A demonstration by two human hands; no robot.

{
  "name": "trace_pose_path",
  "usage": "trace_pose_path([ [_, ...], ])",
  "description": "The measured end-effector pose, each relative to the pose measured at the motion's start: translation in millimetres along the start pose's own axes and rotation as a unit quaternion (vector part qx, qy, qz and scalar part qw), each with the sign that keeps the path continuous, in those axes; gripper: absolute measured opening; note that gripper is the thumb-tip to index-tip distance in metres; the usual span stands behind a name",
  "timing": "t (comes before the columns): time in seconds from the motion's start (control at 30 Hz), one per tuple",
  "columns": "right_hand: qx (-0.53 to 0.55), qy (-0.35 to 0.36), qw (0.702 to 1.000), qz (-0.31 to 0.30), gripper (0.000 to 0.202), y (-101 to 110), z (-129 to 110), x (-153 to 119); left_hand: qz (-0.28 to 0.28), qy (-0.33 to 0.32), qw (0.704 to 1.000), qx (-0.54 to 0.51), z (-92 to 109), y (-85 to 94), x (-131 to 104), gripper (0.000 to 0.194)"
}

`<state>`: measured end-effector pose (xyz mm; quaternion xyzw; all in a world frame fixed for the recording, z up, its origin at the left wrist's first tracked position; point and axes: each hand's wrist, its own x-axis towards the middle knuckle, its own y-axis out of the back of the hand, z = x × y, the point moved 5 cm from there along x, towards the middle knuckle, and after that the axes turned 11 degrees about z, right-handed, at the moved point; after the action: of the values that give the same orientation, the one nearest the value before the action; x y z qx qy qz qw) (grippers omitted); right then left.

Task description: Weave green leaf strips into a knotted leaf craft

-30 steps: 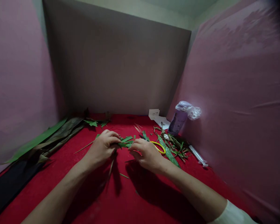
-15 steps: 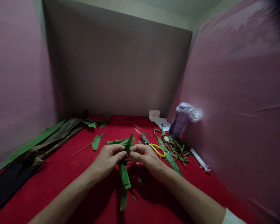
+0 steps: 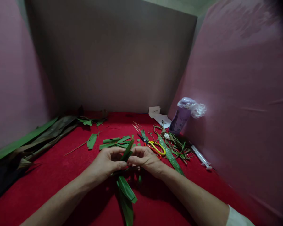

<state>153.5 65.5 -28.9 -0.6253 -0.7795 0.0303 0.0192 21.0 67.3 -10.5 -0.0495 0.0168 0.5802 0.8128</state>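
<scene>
My left hand [image 3: 108, 162] is closed around a folded strip of green leaf [image 3: 126, 190]. One end sticks up between my hands, and two long tails hang below them toward me. Close against it, my right hand [image 3: 145, 160] pinches the same leaf near its middle, thumb and fingertips together. A thin dark stem or leaf edge runs crosswise under my fingers; its exact kind is hidden. Just beyond the right hand lie scissors with yellow handles [image 3: 163, 153], and a red handle shows beside them. Cut leaf pieces [image 3: 112, 140] are scattered beyond my left hand.
To the right are a heap of stems and leaf scraps [image 3: 179, 146], a long green leaf [image 3: 171, 157], a plastic syringe [image 3: 201, 157] and a purple plastic-wrapped container [image 3: 179, 121]. White papers [image 3: 162, 120] lie behind. Large leaves [image 3: 44, 135] line the left side of the red cloth [image 3: 68, 169].
The leaf strip has turned in my hands; its lower tails now spread apart and reach nearer to me. My fingers have drawn closer together. The camera view has shifted slightly.
</scene>
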Motion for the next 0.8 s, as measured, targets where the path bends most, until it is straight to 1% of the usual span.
trace_pose_path([
  [0.13,0.002,-0.001,1.0,-0.003,0.033,1.9,1.5,0.8,-0.026,0.019,0.999,-0.019,-5.1,-5.0,-0.3,0.029],
  [0.23,0.011,0.004,1.0,-0.004,0.033,-0.4,1.9,0.7,-0.024,0.019,0.999,-0.028,-5.7,-5.4,0.5,0.033],
  [0.37,0.018,0.009,1.0,-0.011,0.033,-2.2,1.0,0.1,-0.023,0.029,0.999,-0.034,-5.2,-2.3,2.1,0.039],
  [0.5,0.024,0.011,1.0,-0.014,0.033,1.4,-2.6,-0.5,-0.015,0.037,0.999,-0.026,-5.5,4.5,4.8,0.044],
  [0.57,0.026,0.013,0.999,-0.017,0.031,2.9,-5.0,-1.1,-0.001,0.033,0.999,-0.011,-6.0,8.5,6.6,0.042],
  [0.7,0.026,0.009,0.999,-0.021,0.026,4.1,-7.1,-1.8,0.028,0.018,0.999,0.015,-6.2,14.2,9.0,0.026],
  [0.8,0.024,0.002,0.999,-0.023,0.024,4.6,-5.9,-1.6,0.031,0.009,0.999,0.015,-5.5,14.8,8.2,0.026],
])
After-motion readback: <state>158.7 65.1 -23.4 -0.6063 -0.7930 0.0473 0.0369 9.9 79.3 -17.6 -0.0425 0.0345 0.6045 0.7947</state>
